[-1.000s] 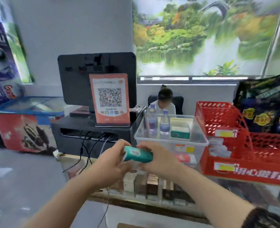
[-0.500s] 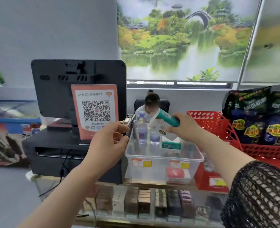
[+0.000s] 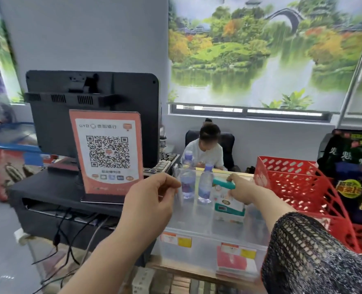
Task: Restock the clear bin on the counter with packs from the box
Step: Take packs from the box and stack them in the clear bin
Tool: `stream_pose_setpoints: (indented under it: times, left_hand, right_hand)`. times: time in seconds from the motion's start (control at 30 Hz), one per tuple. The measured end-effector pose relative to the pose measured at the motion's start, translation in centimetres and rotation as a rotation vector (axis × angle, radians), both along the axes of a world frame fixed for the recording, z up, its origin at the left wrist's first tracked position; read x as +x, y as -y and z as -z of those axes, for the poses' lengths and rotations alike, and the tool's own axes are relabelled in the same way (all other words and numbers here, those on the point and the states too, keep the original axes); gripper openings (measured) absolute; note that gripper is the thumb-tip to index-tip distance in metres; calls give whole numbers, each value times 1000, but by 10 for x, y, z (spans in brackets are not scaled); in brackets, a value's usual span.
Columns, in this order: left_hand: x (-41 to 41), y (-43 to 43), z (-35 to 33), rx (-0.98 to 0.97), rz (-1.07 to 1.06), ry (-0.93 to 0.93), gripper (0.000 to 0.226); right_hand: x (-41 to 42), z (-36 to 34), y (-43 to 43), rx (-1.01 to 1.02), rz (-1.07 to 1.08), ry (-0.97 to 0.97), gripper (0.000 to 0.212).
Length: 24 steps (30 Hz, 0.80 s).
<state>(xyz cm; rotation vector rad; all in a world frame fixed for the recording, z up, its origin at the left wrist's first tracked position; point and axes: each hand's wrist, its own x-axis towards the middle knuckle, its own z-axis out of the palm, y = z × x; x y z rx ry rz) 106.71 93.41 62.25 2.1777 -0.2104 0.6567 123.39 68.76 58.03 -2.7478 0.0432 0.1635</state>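
Note:
The clear bin [image 3: 199,249] stands on the counter in front of me. My right hand [image 3: 242,192] reaches into it from the right and grips a teal pack [image 3: 223,184] above the bin's far half. Just below that hand, several white and teal packs [image 3: 228,206] stand in the bin. My left hand [image 3: 154,200] hovers at the bin's left wall with its fingers loosely curled and holds nothing. The box is not in view.
Two small water bottles [image 3: 204,185] stand in the bin's far left part. An orange QR sign [image 3: 107,153] and a black monitor [image 3: 90,102] stand left of the bin. Red plastic baskets [image 3: 299,187] sit to its right. A person [image 3: 207,145] sits behind the counter.
My right hand has lowered the teal pack from above the bin down into it. My left hand let go of the pack earlier and now hovers by the bin's left wall.

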Motion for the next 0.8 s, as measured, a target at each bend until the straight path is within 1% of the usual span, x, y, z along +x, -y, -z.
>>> stream_pose_setpoints:
  times: [0.17,0.3,0.37,0.47,0.53,0.6,0.67,0.73,0.8]
  left_hand:
    - [25,25,-2,24,-12,-15,17]
    - [40,34,0,51,-19,-21,20]
    - [45,36,4,59,-25,-26,19]
    - [52,37,11,52,-36,-34,17]
    - [56,38,15,45,-38,-42,17]
    - [59,39,18,28,-30,-43,19]
    - [61,42,19,17,-17,-44,19]
    - [62,44,20,12,-4,-42,20]
    - [62,46,20,3,10,-38,23]
  right_hand:
    - [28,10,3,14,1,-90,47]
    - [48,18,6,-106,-53,-95,49]
    - [57,25,8,-192,-59,-44,50]
    - [61,41,10,-346,13,27,47]
    - [59,48,13,-454,57,138,44]
    - [59,51,14,-474,1,221,43]
    - [60,49,14,-476,-90,194,41]
    - [59,45,11,-496,-112,149,38]
    - [56,37,6,-527,-115,75,42]
